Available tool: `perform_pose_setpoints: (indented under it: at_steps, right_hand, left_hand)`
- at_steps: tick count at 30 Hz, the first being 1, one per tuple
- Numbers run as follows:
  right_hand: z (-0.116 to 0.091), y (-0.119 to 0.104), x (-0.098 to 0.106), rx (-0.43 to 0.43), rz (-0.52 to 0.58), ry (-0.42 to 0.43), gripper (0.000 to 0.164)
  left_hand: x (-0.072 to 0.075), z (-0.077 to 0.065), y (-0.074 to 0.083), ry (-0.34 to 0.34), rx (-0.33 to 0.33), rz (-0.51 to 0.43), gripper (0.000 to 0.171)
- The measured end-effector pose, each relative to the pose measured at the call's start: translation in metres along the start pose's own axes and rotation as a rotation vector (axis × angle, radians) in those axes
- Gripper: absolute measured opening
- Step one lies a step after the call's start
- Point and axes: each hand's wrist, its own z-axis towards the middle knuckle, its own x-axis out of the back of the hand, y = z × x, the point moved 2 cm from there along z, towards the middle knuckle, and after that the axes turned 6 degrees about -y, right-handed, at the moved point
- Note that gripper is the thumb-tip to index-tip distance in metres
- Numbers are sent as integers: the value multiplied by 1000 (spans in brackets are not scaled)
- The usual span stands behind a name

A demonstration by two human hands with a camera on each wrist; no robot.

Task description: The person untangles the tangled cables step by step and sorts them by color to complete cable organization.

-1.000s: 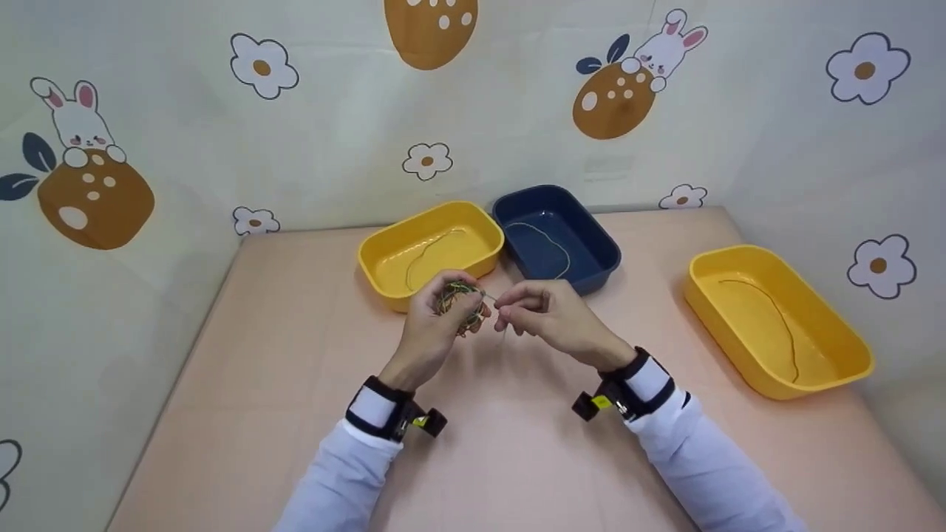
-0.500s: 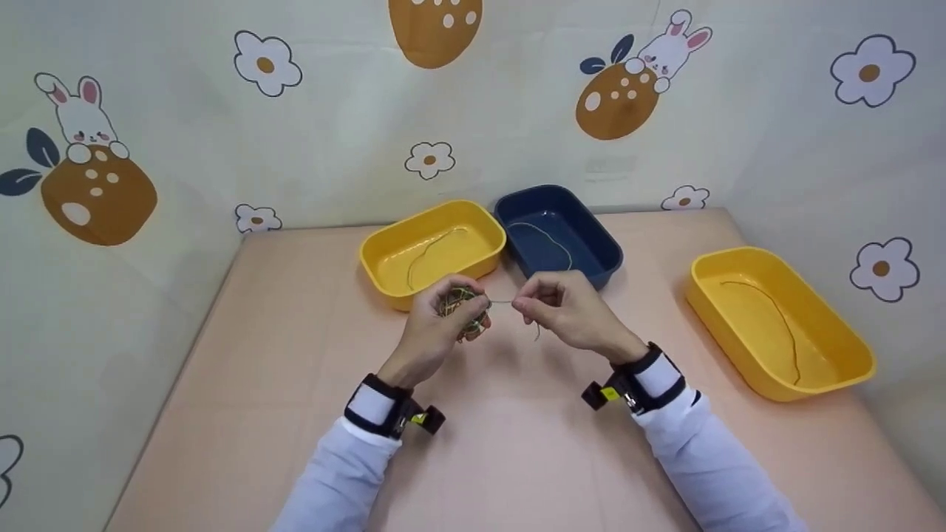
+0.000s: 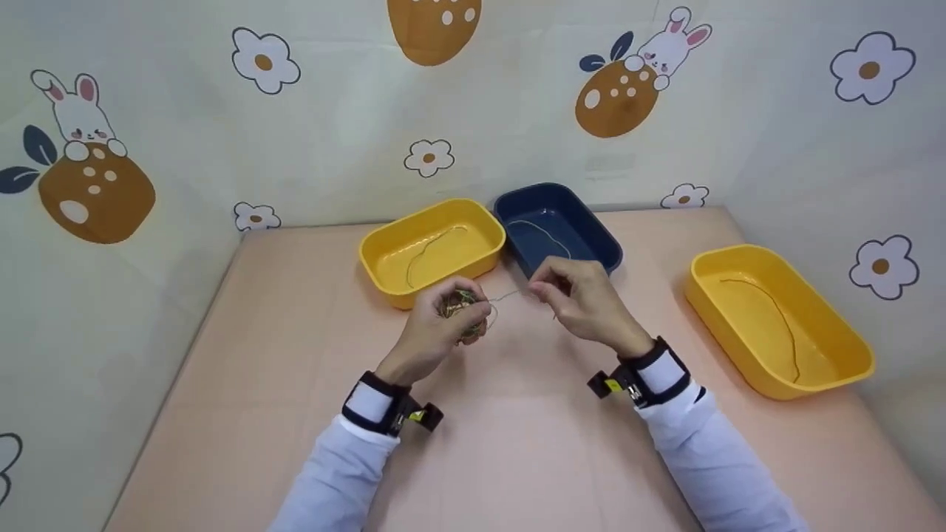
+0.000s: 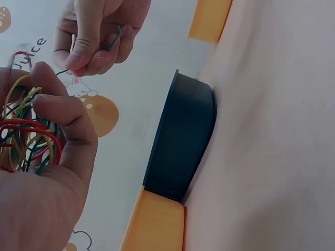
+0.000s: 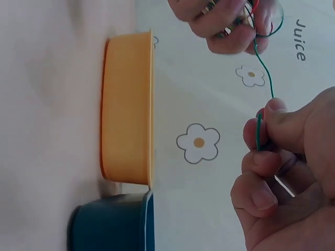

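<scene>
My left hand (image 3: 436,325) grips a tangled bundle of red, yellow and green strings (image 4: 31,130), its fingers curled round it. From that bundle a green string (image 5: 265,68) runs across to my right hand (image 3: 584,303), whose thumb and forefinger pinch it near its end. In the right wrist view a short tail of the string hangs past the pinching fingers (image 5: 254,133). A small loop of string stands out beside the left thumb. Both hands are raised over the table, in front of the tubs.
A yellow tub (image 3: 377,284) and a dark blue tub (image 3: 610,255) stand side by side at the back, each with one string in it. Another yellow tub (image 3: 709,332) at the right also holds a string. A printed cloth wall (image 3: 332,148) rises behind the table (image 3: 295,443).
My right hand has moved right and slightly away from the left hand, drawing out a longer length of green string. The left hand stays nearly in place with the bundle.
</scene>
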Motion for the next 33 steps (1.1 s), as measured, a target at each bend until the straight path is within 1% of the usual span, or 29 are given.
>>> perform_pose_setpoints:
  at_steps: [2,4,8,11,14,17,24,31,33]
  right_hand:
    - [0,3,6,-19,-4,23,7]
    - [0,7,10,-58,-4,30,6]
    - [-2,29,18,-86,-10,-20,10]
    - [-3,44,24,-78,-21,-42,11]
    - [-4,46,30,-93,-40,-37,11]
    - [-6,49,33,-104,-43,-14,11]
    - [-6,52,38,-82,-45,61,6]
    - [-6,52,45,-128,-78,104,6]
    - [-6,53,46,-136,-93,127,7]
  left_hand:
    - [2,0,2,3,-7,-20,26]
    - [3,0,3,1,-6,-24,25]
    - [5,-1,6,-18,-1,-18,25]
    - [9,-1,9,-7,-8,-14,26]
    - [12,-2,11,9,-10,-11,28]
    - [14,-2,11,10,-8,-4,27]
    - [14,-3,12,-7,-11,-18,25]
    - [15,-3,13,-37,13,20,26]
    - [15,-3,13,-44,19,14,25]
